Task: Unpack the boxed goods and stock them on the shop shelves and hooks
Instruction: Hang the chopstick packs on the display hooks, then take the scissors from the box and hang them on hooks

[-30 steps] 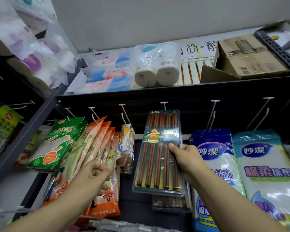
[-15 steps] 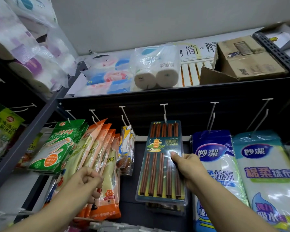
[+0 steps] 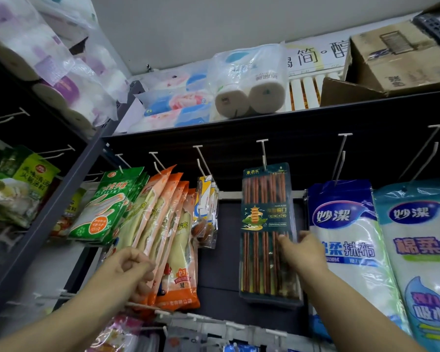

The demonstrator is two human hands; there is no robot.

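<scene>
- Below the white peg hook [image 3: 264, 154] at the middle of the dark back panel, a chopstick pack [image 3: 267, 232] is seen hanging, its header up at the hook's wire; whether the hang hole is fully threaded cannot be told.
- The pack's right edge, roughly mid-height, is held by the right hand [image 3: 302, 252], with the thumb laid on the clear front and the fingers hidden behind, so the grip is judged to be closed on the pack.
- Left of the chopstick pack, the orange rubber-glove packets [image 3: 173, 237] are touched by the left hand [image 3: 128, 269], whose fingers are curled at their lower edge; whether a packet is actually pinched cannot be told.
- Right of the chopstick pack, two blue-and-white cleaning-cloth bags [image 3: 348, 240] hang from neighbouring hooks, the nearer one just beside the right hand.
- Risks, as judged from this state:
  - If the pack is released before the hole is seated on the wire, it could slide off the hook tip and drop.
  - A sideways pull on withdrawal could swing the pack into the cloth bags or twist it on the hook.
  - The glove packets could be dragged forward off their hooks if the left hand is pulled back while they are gripped.
</scene>
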